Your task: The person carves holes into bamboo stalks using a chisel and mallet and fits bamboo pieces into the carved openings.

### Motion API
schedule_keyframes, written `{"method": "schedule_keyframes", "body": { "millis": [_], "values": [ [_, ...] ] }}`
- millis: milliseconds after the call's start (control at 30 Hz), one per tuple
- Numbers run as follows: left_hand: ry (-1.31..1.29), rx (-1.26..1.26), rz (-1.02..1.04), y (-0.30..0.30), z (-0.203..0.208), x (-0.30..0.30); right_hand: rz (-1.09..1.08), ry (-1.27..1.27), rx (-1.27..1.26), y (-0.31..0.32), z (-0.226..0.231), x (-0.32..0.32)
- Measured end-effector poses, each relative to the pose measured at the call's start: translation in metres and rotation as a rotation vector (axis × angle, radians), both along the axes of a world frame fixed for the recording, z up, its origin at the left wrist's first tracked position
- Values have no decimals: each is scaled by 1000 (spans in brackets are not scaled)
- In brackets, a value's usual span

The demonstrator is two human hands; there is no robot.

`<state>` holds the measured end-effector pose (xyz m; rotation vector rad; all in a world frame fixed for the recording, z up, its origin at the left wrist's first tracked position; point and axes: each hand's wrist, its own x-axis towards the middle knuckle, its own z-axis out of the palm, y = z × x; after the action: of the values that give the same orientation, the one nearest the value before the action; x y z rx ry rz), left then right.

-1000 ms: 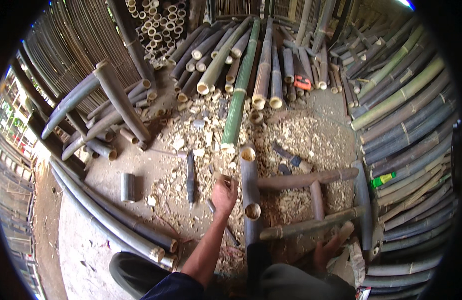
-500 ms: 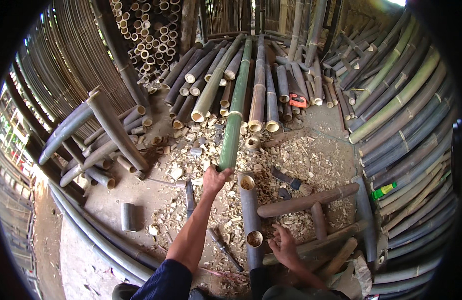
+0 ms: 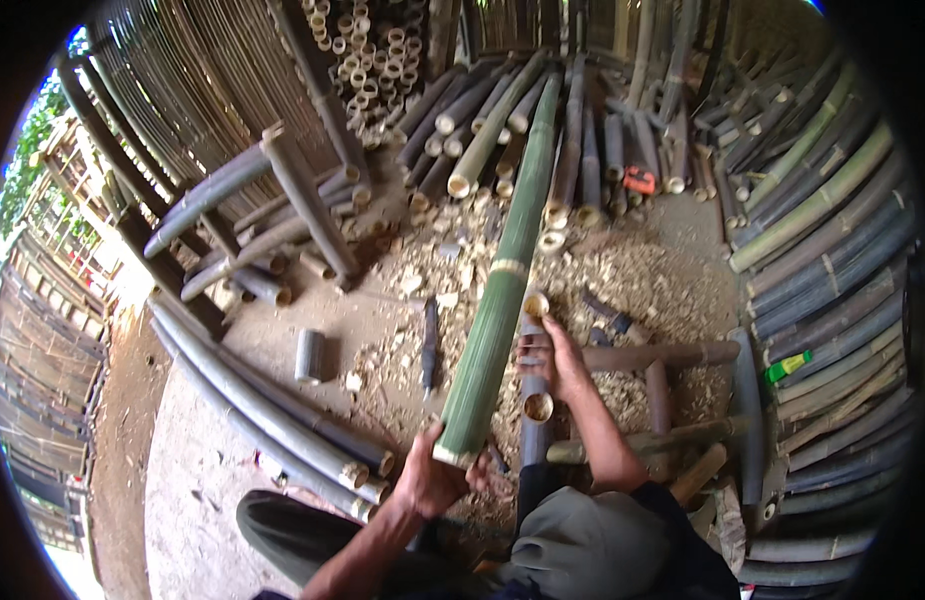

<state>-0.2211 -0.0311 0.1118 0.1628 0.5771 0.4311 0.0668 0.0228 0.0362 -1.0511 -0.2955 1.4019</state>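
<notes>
A long green bamboo pole slants from the far pile down toward my lap. My left hand grips its near cut end, with fingers wrapped underneath. On the pole's right side my right hand is raised, its fingers apart and slightly blurred, holding nothing; I cannot tell whether it touches the pole. Below that hand lies a dark bamboo beam with two round openings in its upper side. A long dark tool, perhaps a knife, rests on the ground left of the pole.
Wood chips cover the ground ahead. Bamboo poles are stacked at the far side and along the right. A short bamboo piece stands at left, near long grey poles. An orange handle and a green bottle lie farther off.
My left hand has drawn the green bamboo pole back toward my body. My right hand has risen forward from beside the beam to the pole's right side. The view has shifted.
</notes>
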Motion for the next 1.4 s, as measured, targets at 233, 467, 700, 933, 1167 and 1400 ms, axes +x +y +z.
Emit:
{"method": "schedule_keyframes", "body": {
  "millis": [233,467,700,933,1167,1400],
  "values": [
    [244,-154,-325,-88,-26,-68,72,-280,-167,55,28,10],
    [565,392,-331,-94,-98,-63,-84,-354,-317,83,-61,-8],
    [740,586,-278,-103,-151,-77,-140,-295,-376,72,-64,-39],
    [1025,937,-265,-139,-104,-43,-183,-259,-301,39,-50,-39],
    [903,992,-186,-111,-123,-31,-162,-328,-67,40,44,-36],
    [1072,1120,-105,-45,-119,30,-161,-539,361,50,132,-9]
  ]
}}
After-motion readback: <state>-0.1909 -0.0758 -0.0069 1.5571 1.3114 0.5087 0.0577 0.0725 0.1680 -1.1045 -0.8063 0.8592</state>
